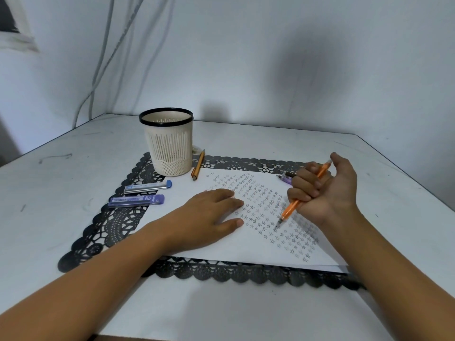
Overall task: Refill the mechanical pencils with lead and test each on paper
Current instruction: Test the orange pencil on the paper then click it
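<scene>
My right hand [322,188] is fisted around an orange mechanical pencil [291,209], thumb up at its top end, tip pointing down at the white paper [246,244]. The paper is covered in rows of small pencilled star marks. My left hand [211,212] lies flat on the paper's left part, fingers spread, holding nothing. A second orange pencil [198,165] lies beside the cup. A purple pencil [284,179] and a dark one [286,173] lie behind my right hand, partly hidden. Two lead cases lie left of the paper: a grey-blue one [147,187] and a purple one [136,200].
A cream slotted pencil cup [170,143] with a black rim stands at the mat's back left. A black lace placemat [118,222] lies under the paper on the white table [61,173]. Cables [98,70] hang down the wall at the back left.
</scene>
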Available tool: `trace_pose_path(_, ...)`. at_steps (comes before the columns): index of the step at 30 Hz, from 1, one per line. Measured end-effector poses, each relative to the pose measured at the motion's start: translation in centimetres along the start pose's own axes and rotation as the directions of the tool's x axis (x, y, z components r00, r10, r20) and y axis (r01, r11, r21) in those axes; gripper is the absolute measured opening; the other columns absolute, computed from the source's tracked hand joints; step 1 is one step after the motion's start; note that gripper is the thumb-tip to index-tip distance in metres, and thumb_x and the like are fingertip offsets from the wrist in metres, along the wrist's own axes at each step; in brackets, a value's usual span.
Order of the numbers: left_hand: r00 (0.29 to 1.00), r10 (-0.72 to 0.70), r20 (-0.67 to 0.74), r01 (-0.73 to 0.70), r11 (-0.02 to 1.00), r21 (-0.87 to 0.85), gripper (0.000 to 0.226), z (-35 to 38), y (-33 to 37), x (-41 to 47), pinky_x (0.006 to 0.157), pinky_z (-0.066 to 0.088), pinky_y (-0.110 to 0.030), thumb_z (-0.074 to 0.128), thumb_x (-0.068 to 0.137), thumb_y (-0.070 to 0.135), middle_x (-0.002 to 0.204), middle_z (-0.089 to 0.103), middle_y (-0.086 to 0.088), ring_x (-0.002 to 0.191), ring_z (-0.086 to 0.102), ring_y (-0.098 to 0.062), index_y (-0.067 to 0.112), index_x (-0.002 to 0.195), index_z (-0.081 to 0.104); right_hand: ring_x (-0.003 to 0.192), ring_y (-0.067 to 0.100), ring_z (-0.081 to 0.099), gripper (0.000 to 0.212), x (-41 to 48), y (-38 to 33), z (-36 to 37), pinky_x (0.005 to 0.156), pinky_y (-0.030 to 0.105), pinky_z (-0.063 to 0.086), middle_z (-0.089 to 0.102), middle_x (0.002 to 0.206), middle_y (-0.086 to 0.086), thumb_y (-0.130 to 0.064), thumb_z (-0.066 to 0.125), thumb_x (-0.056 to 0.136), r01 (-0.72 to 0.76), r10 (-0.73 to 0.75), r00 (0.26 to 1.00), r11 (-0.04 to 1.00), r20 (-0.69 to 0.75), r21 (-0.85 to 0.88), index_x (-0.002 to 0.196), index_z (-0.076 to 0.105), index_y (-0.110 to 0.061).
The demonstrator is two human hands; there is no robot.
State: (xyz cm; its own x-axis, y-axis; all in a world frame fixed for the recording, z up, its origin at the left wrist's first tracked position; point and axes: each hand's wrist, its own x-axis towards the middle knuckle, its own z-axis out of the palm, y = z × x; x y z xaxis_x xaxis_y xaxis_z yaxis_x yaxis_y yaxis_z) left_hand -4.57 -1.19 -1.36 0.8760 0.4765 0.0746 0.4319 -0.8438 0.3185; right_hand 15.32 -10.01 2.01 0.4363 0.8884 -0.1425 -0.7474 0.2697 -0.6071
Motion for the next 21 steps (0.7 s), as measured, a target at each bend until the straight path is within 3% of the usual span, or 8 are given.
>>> trace_pose_path(7,1.000,-0.001,-0.001,0.001,1.000,0.007,0.048,0.02,0.07,-0.02,0.105,0.012,-0.016,0.037,0.092,0.049,0.151,0.022,0.009,0.136,0.020,-0.009,0.036,0.138,0.033,0.028,0.008,0.017,0.030,-0.15,-0.07,0.01,0.041,0.015,0.011,0.021,0.036,-0.005,-0.039,0.045,0.063,0.050,-0.050,0.999,0.998,0.006,-0.036,0.045,0.039,-0.015)
trace_pose_path(21,1.000,0.007,-0.007,-0.007,1.000,0.014,0.048,0.08,0.03,0.01,0.105,0.013,-0.016,0.037,0.092,0.050,0.150,0.024,0.008,0.135,0.021,-0.009,0.035,0.138,0.033,0.029,0.007,0.019,0.035,-0.15,-0.01,0.19,0.040,0.013,0.012,0.023,0.036,-0.006,-0.044,0.047,0.065,0.060,-0.060,0.998,0.998,-0.034,-0.018,0.046,0.041,-0.015)
